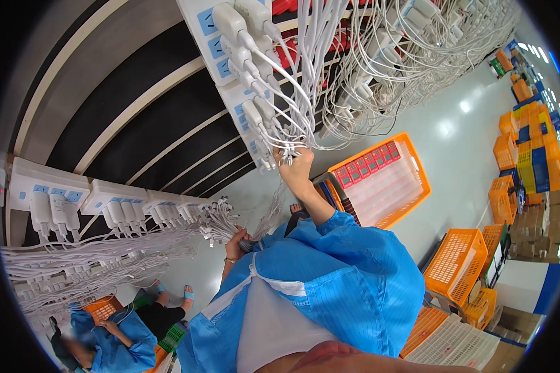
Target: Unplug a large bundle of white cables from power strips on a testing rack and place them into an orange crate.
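Note:
My right hand [297,169] reaches up to a cluster of white cable ends [287,151] hanging from chargers plugged into white power strips [230,37], and its fingers pinch those ends. My left hand [236,240] sits lower, near my blue coat, closed around a bunch of white cable plugs [216,221] that fan out to the left. Those cables run back to a second row of power strips with chargers [74,202] along the rack. My blue sleeves [348,261] fill the lower middle of the view.
An orange crate [410,155] holding red trays and white parts stands on the floor just beyond my right arm. More orange crates [454,261] are stacked at the right. Another person in a blue coat [115,342] crouches at lower left by an orange basket [102,308].

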### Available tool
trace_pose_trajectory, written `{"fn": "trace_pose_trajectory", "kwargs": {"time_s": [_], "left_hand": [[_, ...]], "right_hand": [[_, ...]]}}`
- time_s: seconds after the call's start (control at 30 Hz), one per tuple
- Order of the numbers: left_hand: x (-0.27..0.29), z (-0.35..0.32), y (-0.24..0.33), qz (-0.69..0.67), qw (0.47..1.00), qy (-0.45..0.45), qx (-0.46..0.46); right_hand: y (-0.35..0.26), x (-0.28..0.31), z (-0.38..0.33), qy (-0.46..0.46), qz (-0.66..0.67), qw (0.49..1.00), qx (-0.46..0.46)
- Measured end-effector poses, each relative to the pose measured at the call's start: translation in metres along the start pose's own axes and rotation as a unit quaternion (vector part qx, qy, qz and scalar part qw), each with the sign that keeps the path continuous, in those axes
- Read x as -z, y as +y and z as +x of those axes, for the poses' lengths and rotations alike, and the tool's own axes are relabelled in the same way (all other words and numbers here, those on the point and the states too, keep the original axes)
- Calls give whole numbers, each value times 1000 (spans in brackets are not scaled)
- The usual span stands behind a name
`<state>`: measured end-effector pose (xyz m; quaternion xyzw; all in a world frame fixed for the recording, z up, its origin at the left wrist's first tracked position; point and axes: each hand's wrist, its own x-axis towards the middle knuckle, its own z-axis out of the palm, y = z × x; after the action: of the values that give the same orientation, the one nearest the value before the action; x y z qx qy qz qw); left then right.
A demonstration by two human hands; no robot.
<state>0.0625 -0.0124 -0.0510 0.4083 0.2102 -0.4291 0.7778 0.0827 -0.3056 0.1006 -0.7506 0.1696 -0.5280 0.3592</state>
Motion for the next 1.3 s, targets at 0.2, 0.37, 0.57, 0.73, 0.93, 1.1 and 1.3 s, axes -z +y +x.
{"fn": "trace_pose_trajectory", "kwargs": {"time_s": [0.2, 0.37, 0.57, 0.73, 0.93, 1.1, 1.3], "left_hand": [[8, 3, 3, -24, 1000, 11, -5], [2, 4, 3, -16, 1000, 6, -3], [2, 6, -1, 17, 1000, -7, -2], [5, 4, -6, -11, 1000, -12, -13], [8, 1, -8, -31, 999, 1, -39], [4, 0, -11, 3, 999, -25, -42], [-13, -5, -17, 41, 999, -27, -1]], "right_hand": [[-13, 8, 8, -38, 6, 997, -68], [-14, 8, 7, -33, 29, 996, -78], [-11, 11, 8, -61, 25, 989, -134], [-12, 13, 11, -72, 31, 985, -152], [-17, 13, 15, -64, 28, 988, -135], [-3, 12, 9, -56, -5, 995, -88], [21, 22, 8, -98, -51, 994, -8]]}}
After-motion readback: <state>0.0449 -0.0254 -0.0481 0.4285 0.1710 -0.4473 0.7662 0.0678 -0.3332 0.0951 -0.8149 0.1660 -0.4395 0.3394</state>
